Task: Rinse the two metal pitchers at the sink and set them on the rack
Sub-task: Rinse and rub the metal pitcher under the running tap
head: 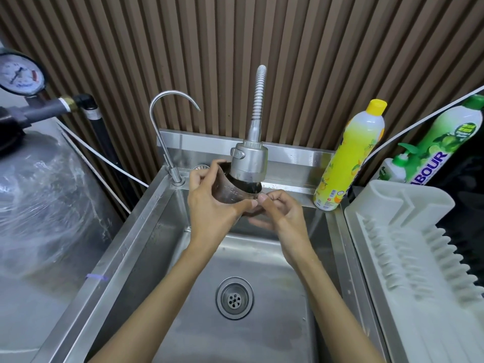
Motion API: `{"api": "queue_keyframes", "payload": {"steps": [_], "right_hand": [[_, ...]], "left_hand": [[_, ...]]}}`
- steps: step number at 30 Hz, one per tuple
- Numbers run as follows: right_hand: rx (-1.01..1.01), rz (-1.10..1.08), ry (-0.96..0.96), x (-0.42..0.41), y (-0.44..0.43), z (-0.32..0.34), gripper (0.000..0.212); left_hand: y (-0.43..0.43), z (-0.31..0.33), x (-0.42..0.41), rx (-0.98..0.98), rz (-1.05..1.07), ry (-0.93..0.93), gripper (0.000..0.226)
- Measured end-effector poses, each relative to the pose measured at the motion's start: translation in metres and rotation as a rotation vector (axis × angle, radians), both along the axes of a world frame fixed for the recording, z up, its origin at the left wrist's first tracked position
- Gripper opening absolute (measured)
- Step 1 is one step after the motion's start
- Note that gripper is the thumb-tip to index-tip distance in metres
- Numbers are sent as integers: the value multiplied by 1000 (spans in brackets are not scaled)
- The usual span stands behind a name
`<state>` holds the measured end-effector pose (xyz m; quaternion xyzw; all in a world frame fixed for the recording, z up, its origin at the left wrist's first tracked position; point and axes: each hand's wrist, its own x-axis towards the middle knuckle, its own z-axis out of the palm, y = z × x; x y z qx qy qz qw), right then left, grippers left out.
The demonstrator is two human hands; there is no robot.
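The metal pitcher point(230, 191) is held in the upper middle of the frame, tilted with its mouth up against the spray head point(248, 161) of the hose tap, above the steel sink point(146, 231). The left grip point(209, 203) wraps the pitcher's near wall, thumb across the front. The right grip point(281, 213) has curled fingers pinching its lower right edge, with some tucked beneath the base. Both are closed on the pitcher. Only this one pitcher shows. The second is out of view.

The main risk, as I judge it, is a slip. Wet metal held by fingertips could twist loose and drop into the basin near the drain point(234, 297). The rim sits so close to the spray head that water may splash back over the sink's edge. Carrying it right to the white dish rack point(408, 231) could clip the yellow dish soap bottle point(351, 155) standing between them.
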<state>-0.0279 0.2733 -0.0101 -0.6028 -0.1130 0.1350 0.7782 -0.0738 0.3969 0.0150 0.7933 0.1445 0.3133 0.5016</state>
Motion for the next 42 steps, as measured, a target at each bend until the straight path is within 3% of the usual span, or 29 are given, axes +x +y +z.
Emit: {"api": "queue_keyframes", "payload": {"steps": [3,7,11,13,19,24,27,32,37,42], "right_hand": [[-109,-28,-8,-5,-5,10,18],[-353,-115,-54,-7,-14,31,26],[-727,-261,-299,-8,-19,46,29],[-822,-289,-390,-10,-21,48,28],[-406,-183,-253,3,-20,27,24],[-6,-43,-20,7,-7,5,21],[66,-10,80,4,0,1,18],[-52,-55,79,-7,-1,8,16],[-358,-169,16,-9,-10,25,27],[-774,-334,-307,-10,-16,41,27]], "left_hand": [[3,1,-3,-43,-5,115,70],[1,-6,-6,-247,-68,208,53],[-5,-22,-5,-493,-216,206,40],[-9,-29,-1,-528,-267,174,47],[-24,-27,10,-535,-184,-101,73],[-14,-17,7,-191,-70,-139,82],[-11,-13,1,-49,31,-116,79],[-6,-9,-6,41,116,3,75],[-3,-19,-7,-90,26,216,56],[-9,-30,-5,-327,-168,244,47]]}}
